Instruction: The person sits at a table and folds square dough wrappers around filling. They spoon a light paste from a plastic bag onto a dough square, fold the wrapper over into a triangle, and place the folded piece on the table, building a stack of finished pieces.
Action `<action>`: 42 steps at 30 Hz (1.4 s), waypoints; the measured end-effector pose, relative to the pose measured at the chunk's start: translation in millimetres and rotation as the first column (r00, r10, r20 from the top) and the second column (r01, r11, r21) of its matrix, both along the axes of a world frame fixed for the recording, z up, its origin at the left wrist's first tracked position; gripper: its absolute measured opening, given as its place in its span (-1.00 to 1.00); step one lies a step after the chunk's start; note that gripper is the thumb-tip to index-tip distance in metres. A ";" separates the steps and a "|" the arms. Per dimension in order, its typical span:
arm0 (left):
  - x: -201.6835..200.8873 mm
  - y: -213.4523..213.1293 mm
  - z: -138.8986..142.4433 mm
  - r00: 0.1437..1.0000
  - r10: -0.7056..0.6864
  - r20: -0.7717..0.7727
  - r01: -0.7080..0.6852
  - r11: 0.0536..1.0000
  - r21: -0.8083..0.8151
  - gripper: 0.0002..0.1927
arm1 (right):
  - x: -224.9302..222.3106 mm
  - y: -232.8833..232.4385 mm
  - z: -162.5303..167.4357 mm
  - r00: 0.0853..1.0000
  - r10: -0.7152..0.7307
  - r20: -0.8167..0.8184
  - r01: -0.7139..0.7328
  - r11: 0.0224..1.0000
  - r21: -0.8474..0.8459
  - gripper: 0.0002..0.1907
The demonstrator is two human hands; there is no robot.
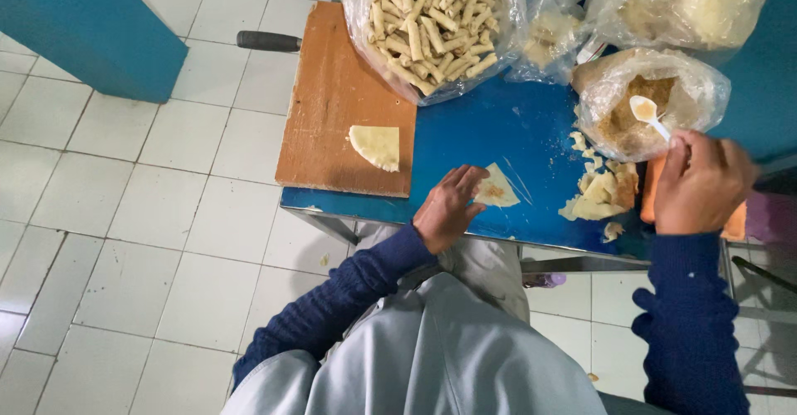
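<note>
My left hand (448, 207) rests on the blue table (490, 133), its fingers pressing the edge of a small triangular dough wrapper (500, 189) with a dab of brown filling. My right hand (701, 183) holds a white plastic spoon (647, 112) loaded with brown filling, just over an open plastic bag of the same filling (631, 124). A pile of pale wrapper pieces (599, 195) lies between the two hands.
A wooden cutting board (332, 100) at the table's left carries a folded wrapper (376, 145). A big bag of rolled pastry sticks (432, 21) and further plastic bags (681, 4) stand at the back. A black handle (267, 41) juts out left. White tiled floor below.
</note>
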State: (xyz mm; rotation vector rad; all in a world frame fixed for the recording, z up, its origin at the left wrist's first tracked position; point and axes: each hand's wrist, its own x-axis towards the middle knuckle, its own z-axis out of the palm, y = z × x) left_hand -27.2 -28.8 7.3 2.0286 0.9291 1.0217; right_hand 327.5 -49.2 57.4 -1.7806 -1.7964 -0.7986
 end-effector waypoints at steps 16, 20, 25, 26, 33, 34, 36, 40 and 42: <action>5.0 3.4 -13.0 0.998 0.021 -0.067 -0.010 0.986 0.167 -0.61 | -163.8 -46.6 -16.5 0.890 0.260 -0.374 -0.338 0.927 -0.161 -0.90; 3.5 3.0 -11.1 0.998 0.003 -0.062 0.008 0.984 0.180 -0.60 | -163.8 -42.7 -19.5 0.895 0.261 -0.362 -0.337 0.927 -0.164 -0.92; 1.4 2.6 -11.0 0.997 -0.011 -0.071 0.022 0.986 0.165 -0.58 | -163.3 -40.7 -22.2 0.884 0.236 -0.403 -0.336 0.921 -0.197 -0.92; 1.1 2.8 -11.2 0.997 -0.010 -0.071 0.022 0.986 0.164 -0.58 | -163.6 -39.9 -22.6 0.888 0.237 -0.394 -0.333 0.923 -0.195 -0.92; 1.6 4.2 -13.4 0.997 -0.034 -0.066 0.047 0.977 0.209 -0.56 | -166.4 -39.1 -21.5 0.870 0.222 -0.440 -0.333 0.923 -0.192 -0.90; 0.8 3.7 -13.7 0.997 -0.039 -0.069 0.052 0.978 0.200 -0.56 | -167.6 -40.0 -21.0 0.861 0.207 -0.464 -0.330 0.922 -0.202 -0.91; 0.9 3.6 -14.2 0.996 -0.039 -0.075 0.053 0.979 0.197 -0.57 | -169.9 -40.3 -20.1 0.869 0.252 -0.426 -0.351 0.921 -0.172 -0.90; 1.4 3.5 -14.4 0.995 -0.026 -0.099 0.047 0.976 0.214 -0.59 | -173.7 -40.6 -20.7 0.903 0.221 -0.368 -0.299 0.939 -0.171 -0.91; 1.1 3.6 -14.3 0.994 -0.029 -0.109 0.053 0.974 0.219 -0.59 | -174.7 -39.9 -22.6 0.918 0.212 -0.335 -0.282 0.943 -0.175 -0.91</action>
